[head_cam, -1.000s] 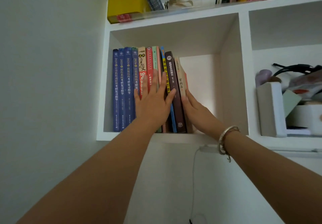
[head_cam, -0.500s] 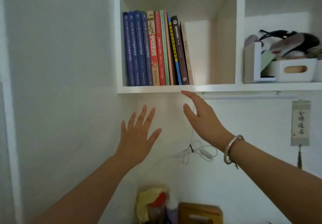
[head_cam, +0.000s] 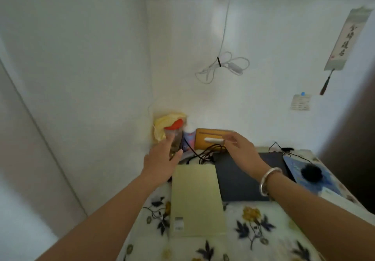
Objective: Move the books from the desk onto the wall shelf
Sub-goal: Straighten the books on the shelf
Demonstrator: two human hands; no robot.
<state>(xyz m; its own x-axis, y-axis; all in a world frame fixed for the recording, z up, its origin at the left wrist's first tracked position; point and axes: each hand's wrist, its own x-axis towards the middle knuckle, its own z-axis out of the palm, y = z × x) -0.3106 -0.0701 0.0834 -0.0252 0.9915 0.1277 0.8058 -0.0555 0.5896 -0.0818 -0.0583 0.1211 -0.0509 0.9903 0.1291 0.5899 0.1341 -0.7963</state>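
Soft, even daylight fills the scene, a little washed out, with a hazy bright patch on the white wall above the right hand. Shadows are faint. Both hands are smeared by motion blur, the left hand most at its fingertips. Wide-angle distortion bends the wall edges far left of it, and the corners look soft.

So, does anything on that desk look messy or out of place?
Nothing spilled or broken. The pale green book lies flat and square beside the dark book. The only untidy spots are the black cables tangled behind them and a white cord hanging bunched on the wall. Both hands hover empty.
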